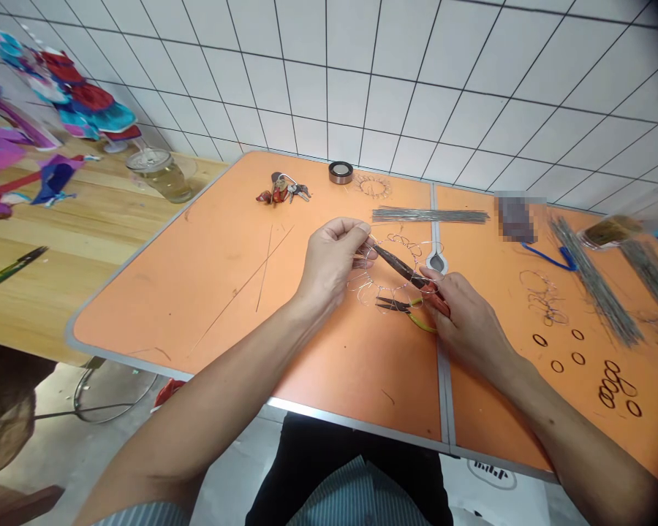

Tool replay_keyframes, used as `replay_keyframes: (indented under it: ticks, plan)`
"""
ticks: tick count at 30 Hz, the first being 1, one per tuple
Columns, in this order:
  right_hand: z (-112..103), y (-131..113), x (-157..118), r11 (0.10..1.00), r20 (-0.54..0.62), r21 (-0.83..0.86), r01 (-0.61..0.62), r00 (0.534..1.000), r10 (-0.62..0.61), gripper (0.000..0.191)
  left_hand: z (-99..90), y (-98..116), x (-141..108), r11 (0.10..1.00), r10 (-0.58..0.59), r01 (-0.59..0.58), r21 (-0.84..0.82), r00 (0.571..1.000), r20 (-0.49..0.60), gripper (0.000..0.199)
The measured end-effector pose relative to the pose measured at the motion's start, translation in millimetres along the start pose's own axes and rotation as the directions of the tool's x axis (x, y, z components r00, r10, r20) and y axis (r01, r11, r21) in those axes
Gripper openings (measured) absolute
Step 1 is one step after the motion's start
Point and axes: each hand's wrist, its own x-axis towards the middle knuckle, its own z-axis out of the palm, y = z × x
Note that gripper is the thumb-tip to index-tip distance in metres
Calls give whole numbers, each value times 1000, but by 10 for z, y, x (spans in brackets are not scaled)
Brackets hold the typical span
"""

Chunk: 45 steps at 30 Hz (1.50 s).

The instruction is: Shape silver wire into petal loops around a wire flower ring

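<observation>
My left hand (pixel 337 256) pinches the edge of a ring of thin looped wire (pixel 398 286), held above the orange table. A pair of long-nose pliers (pixel 398 264) with red handles is gripped in my right hand (pixel 466 310). The jaws point left and reach the wire right beside my left fingertips. Whether they are closed on the wire is too small to tell. Under the wire ring, a second pair of pliers (pixel 395 305) with yellow-green handles lies on the table, partly covered by my right hand.
Bundles of straight wire (pixel 430 215) lie at the back and right (pixel 600 285). Several dark rings (pixel 578 358) sit at the right. Keys (pixel 282 190), a tape roll (pixel 341 173) and another wire ring (pixel 373 186) are near the wall. A glass jar (pixel 159 175) stands on the wooden table at left.
</observation>
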Motion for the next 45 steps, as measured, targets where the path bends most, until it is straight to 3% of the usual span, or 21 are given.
replay_keyframes:
  ticks: [22, 34, 45]
  plan:
    - [-31, -102, 14, 998, 23, 11, -65, 998, 64, 42, 18, 12, -50, 1000, 17, -17, 17, 1000, 3, 20]
    - [-19, -47, -7, 994, -31, -112, 7, 999, -11, 44, 17, 6, -52, 999, 25, -25, 22, 1000, -1, 19]
    - [-32, -67, -28, 988, -30, -154, -21, 999, 16, 44, 17, 0, -51, 1000, 14, -14, 24, 1000, -2, 18]
